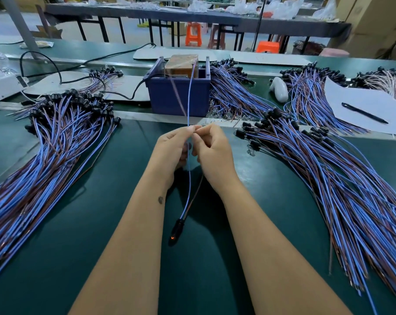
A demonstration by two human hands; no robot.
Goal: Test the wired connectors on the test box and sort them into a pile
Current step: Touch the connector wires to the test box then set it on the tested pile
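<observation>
Two wires (189, 169) are pinched by both hands, left (173, 151) and right (211, 153); a connector (175, 231) is hung below, glowing orange

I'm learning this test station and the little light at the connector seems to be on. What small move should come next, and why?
Probably lift the wires off the test box and lay this piece on a pile. The black connector hanging below the left hand and right hand glows orange, which suggests a pass.

Brown lead (177, 97) motion-blurred; right pile (351, 189) cut off by edge.
</observation>
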